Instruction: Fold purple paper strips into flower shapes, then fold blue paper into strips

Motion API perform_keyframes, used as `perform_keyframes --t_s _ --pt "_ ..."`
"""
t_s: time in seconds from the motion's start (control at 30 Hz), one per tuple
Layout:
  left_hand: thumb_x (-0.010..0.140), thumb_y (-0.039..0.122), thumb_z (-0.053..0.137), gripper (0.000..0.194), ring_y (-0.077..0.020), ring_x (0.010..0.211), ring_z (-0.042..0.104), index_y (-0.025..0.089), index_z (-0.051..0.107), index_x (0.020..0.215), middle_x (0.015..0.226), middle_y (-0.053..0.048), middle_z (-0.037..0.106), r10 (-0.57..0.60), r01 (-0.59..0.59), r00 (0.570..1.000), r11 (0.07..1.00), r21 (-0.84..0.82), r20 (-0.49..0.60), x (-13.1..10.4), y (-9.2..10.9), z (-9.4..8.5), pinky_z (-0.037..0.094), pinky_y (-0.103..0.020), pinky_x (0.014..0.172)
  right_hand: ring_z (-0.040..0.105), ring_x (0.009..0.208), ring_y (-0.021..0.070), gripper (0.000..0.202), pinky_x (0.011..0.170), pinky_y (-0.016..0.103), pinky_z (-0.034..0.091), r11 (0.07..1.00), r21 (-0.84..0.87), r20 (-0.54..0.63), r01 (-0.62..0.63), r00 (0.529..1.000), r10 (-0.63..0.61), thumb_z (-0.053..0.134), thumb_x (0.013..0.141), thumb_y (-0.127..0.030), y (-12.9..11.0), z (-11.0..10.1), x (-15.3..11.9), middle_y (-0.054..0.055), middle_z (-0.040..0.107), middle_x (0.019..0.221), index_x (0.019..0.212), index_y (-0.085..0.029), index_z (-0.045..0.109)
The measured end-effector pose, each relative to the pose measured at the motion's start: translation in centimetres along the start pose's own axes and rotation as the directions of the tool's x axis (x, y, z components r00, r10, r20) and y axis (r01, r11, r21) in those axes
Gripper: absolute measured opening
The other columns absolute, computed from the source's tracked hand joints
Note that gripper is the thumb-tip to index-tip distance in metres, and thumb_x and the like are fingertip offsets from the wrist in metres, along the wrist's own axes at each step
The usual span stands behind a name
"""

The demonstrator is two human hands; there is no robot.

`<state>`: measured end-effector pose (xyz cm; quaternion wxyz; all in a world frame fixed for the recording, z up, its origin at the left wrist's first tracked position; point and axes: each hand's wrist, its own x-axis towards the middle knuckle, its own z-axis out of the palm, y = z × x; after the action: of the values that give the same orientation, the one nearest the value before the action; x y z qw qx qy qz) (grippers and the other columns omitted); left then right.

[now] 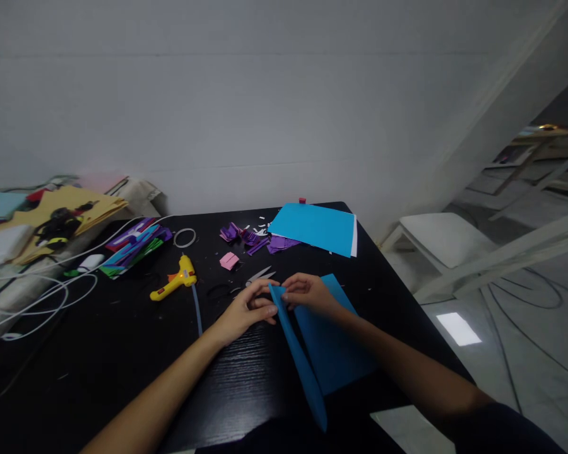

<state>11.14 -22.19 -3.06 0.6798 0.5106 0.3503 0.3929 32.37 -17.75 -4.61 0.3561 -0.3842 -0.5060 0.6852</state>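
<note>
Both hands meet at the far end of a blue sheet of paper [297, 353], whose left part is folded up into a narrow strip. My left hand [252, 308] pinches that strip's far corner from the left, thumb against the paper. From the right, my right hand [309, 293] grips the same end, its fingers curled and partly hiding the edge. The sheet's wider part lies under my right forearm. Just beyond my left hand lie scissors [260, 275] with their blades apart, their handles in shadow on the black table [227, 384].
A yellow glue gun [177, 279] lies left of the hands. Behind are a pink paper piece [228, 260], purple paper scraps [281, 243] and another blue sheet [315, 227]. Folded coloured papers [137, 243], white cables [52, 302] and clutter occupy the left. A white chair [447, 239] stands right.
</note>
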Motion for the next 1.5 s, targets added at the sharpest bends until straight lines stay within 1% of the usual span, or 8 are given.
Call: perform_keyframes --t_s 0.17,0.3,0.5,0.83,1.0,1.13,1.23,1.5 --pt "0.077 0.032 0.083 0.047 -0.0193 0.088 0.071 0.018 0.062 0.117 0.123 -0.010 0.064 0.003 -0.001 0.998 0.999 0.039 -0.059 0.1 -0.3 -0.3 0.061 -0.033 0.075 0.072 0.066 0.0185 0.037 0.063 0.033 0.061 1.000 0.004 -0.042 -0.002 0.999 0.002 0.090 0.062 -0.035 0.0 -0.1 0.0 0.002 0.074 0.072 0.087 -0.017 0.070" --pt "0.075 0.029 0.085 0.056 -0.0212 0.091 0.071 0.021 0.060 0.125 0.123 -0.011 0.065 0.038 -0.036 0.997 0.999 0.030 -0.072 0.1 -0.4 -0.3 0.060 -0.034 0.076 0.072 0.065 0.0194 0.038 0.064 0.034 0.061 1.000 0.008 -0.064 -0.008 0.998 0.009 0.091 0.061 -0.032 0.1 -0.2 0.0 0.003 0.074 0.073 0.090 -0.018 0.071" --pt "0.077 0.029 0.083 0.052 -0.0211 0.085 0.072 0.017 0.062 0.124 0.094 -0.009 0.076 0.047 -0.037 0.996 0.991 0.128 -0.080 0.1 -0.2 -0.4 0.055 -0.033 0.078 0.071 0.063 0.0192 0.042 0.063 0.035 0.061 1.000 0.012 -0.080 -0.014 0.997 0.015 0.091 0.059 -0.032 0.2 -0.2 0.0 0.002 0.075 0.073 0.091 -0.018 0.070" --pt "0.076 0.037 0.083 0.055 -0.0210 0.079 0.071 0.015 0.064 0.123 0.091 -0.008 0.078 0.027 -0.013 0.994 0.992 0.128 -0.110 0.1 0.0 -0.4 0.056 -0.036 0.078 0.072 0.063 0.0195 0.042 0.061 0.034 0.061 1.000 0.005 -0.120 0.006 0.993 -0.005 0.090 0.059 -0.030 0.2 -0.4 0.1 0.002 0.075 0.071 0.093 -0.017 0.071" --pt "0.075 0.042 0.083 0.044 -0.0200 0.084 0.068 0.016 0.068 0.107 0.093 -0.006 0.074 0.055 -0.032 0.988 0.987 0.160 -0.141 0.2 0.4 -0.3 0.054 -0.033 0.080 0.071 0.063 0.0182 0.034 0.060 0.032 0.060 0.999 -0.034 -0.145 0.006 0.989 -0.011 0.087 0.061 -0.029 0.0 -0.3 0.0 0.001 0.073 0.070 0.089 -0.017 0.071" --pt "0.078 0.050 0.079 0.037 -0.0133 0.069 0.057 0.017 0.063 0.083 0.077 0.001 0.063 0.124 -0.058 0.966 0.959 0.277 -0.227 0.1 0.9 -0.3 0.046 -0.025 0.066 0.069 0.064 0.0178 0.031 0.061 0.032 0.058 0.998 -0.055 -0.111 0.018 0.994 -0.024 0.086 0.062 -0.030 0.0 -0.5 0.2 0.000 0.071 0.071 0.086 -0.018 0.072" --pt "0.080 0.054 0.075 0.040 -0.0104 0.058 0.046 0.018 0.058 0.079 0.063 0.006 0.051 0.107 -0.036 0.966 0.957 0.286 -0.235 0.1 1.0 -0.5 0.038 -0.022 0.058 0.068 0.068 0.0180 0.026 0.063 0.031 0.057 0.995 -0.100 -0.086 0.010 0.996 -0.019 0.084 0.066 -0.030 -0.5 -0.7 0.0 0.001 0.071 0.075 0.087 -0.020 0.074" --pt "0.080 0.048 0.077 0.038 -0.0156 0.067 0.058 0.016 0.070 0.098 0.078 -0.001 0.066 0.027 0.029 0.984 0.951 0.307 -0.178 0.0 1.0 -0.8 0.044 -0.026 0.064 0.068 0.089 0.0235 0.021 0.079 0.036 0.054 0.978 -0.202 0.025 0.059 0.998 -0.055 0.081 0.077 -0.039 -2.3 -0.1 -0.9 0.005 0.075 0.093 0.090 -0.023 0.078"
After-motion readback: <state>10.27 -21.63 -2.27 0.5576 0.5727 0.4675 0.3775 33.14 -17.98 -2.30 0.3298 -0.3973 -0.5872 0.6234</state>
